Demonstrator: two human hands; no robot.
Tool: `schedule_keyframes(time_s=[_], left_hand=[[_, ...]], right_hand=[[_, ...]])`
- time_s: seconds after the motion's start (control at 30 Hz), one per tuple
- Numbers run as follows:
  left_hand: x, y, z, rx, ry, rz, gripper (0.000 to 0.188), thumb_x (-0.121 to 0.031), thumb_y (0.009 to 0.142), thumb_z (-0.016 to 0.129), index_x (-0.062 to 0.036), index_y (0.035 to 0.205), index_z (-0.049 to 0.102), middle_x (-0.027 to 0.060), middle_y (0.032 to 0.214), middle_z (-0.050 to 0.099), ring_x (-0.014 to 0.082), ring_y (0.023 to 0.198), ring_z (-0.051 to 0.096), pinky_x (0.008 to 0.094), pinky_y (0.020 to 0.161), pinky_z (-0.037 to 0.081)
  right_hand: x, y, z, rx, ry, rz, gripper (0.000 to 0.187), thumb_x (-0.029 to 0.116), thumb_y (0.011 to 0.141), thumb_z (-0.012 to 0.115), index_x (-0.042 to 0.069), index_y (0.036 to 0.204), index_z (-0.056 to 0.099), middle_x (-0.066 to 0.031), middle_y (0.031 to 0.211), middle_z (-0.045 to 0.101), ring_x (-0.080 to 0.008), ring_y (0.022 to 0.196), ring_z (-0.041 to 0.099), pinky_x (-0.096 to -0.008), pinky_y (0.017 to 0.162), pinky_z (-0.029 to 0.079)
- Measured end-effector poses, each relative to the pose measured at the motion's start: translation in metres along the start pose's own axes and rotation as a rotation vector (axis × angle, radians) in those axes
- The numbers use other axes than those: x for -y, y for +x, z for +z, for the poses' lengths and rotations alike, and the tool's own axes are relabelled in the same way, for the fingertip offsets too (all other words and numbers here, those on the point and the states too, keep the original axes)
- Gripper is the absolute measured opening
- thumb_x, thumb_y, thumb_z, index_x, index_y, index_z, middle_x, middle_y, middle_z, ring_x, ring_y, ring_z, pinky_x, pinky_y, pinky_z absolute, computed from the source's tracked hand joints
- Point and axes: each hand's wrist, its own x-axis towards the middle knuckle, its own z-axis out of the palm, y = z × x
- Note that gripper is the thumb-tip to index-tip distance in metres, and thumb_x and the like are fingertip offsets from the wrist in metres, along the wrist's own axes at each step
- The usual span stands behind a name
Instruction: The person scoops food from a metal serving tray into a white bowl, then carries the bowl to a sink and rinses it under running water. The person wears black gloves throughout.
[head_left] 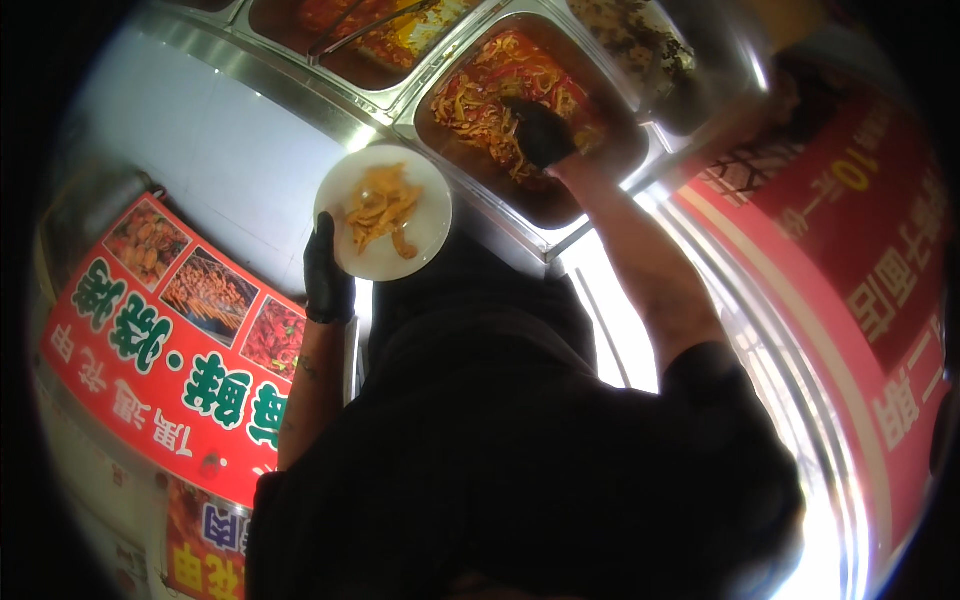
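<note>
In a black glove, my left hand [326, 270] grips the left edge of a round white plate [432, 215]. Strips of orange-brown food [383, 205] lie on that plate, which is held beside the near corner of a metal food pan [555, 212]. My right hand [542, 136], also gloved in black, reaches down into this pan. It touches the saucy yellow and red shredded food [470, 110] there. Its fingertips are dark and partly sunk in the food, so their grip cannot be made out.
Another pan of red and yellow food [395, 35] with tongs [360, 25] adjoins at the far left. A pan with dark pieces [640, 45] sits at the far right. Red printed signs [150, 400] stand at the left, and a red banner [850, 230] at the right.
</note>
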Motion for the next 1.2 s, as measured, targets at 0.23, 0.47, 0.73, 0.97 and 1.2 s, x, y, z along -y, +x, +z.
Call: schedule_keyframes(time_s=[0.23, 0.47, 0.73, 0.97, 1.2], left_hand=[[-0.001, 0.0, 0.001, 0.0, -0.016, -0.007, 0.058, -0.04, 0.116, 0.048, 0.0035, 0.155, 0.046, 0.0138, 0.149, 0.058, 0.0231, 0.137, 0.055, 0.0397, 0.117, 0.043], [0.0, 0.001, -0.004, 0.001, 0.014, 0.0, 0.058, -0.039, 0.117, 0.048, 0.0035, 0.155, 0.046, 0.013, 0.149, 0.058, 0.0226, 0.137, 0.055, 0.0388, 0.117, 0.044], [0.0, 0.001, -0.004, 0.022, 0.003, 0.005, 0.058, -0.039, 0.117, 0.047, 0.0039, 0.156, 0.046, 0.013, 0.149, 0.058, 0.0224, 0.137, 0.055, 0.0385, 0.117, 0.044], [-0.001, 0.003, -0.002, -0.014, 0.044, 0.002, 0.056, -0.037, 0.117, 0.046, 0.0042, 0.154, 0.047, 0.0129, 0.147, 0.059, 0.0221, 0.135, 0.056, 0.0381, 0.116, 0.045], [-0.002, 0.0, -0.004, 0.007, 0.033, 0.018, 0.055, -0.036, 0.118, 0.045, 0.0047, 0.154, 0.047, 0.0133, 0.147, 0.059, 0.0213, 0.134, 0.056, 0.0372, 0.115, 0.046]], right_hand=[[-0.005, -0.013, -0.003, -0.253, -0.092, -0.103, 0.034, 0.015, 0.099, 0.06, 0.013, 0.131, 0.073, -0.0178, 0.129, 0.073, -0.0381, 0.119, 0.07, -0.0463, 0.102, 0.056], [0.006, -0.012, 0.04, 0.001, -0.122, -0.119, 0.033, 0.02, 0.099, 0.063, 0.016, 0.13, 0.072, -0.0198, 0.127, 0.073, -0.0401, 0.113, 0.072, -0.0498, 0.098, 0.057], [-0.016, 0.003, 0.062, 0.304, 0.475, 0.111, 0.035, 0.017, 0.106, 0.059, 0.012, 0.139, 0.069, -0.0152, 0.123, 0.075, -0.0265, 0.106, 0.073, -0.0375, 0.087, 0.06], [-0.022, -0.001, 0.049, 0.413, 0.842, 0.401, 0.029, 0.019, 0.109, 0.063, 0.007, 0.134, 0.071, -0.0047, 0.115, 0.075, -0.0165, 0.099, 0.07, -0.0295, 0.086, 0.057], [-0.006, 0.005, 0.052, 0.117, 0.208, -0.021, 0.031, 0.021, 0.106, 0.066, 0.006, 0.132, 0.072, -0.0147, 0.126, 0.076, -0.0282, 0.112, 0.07, -0.0387, 0.096, 0.056]])
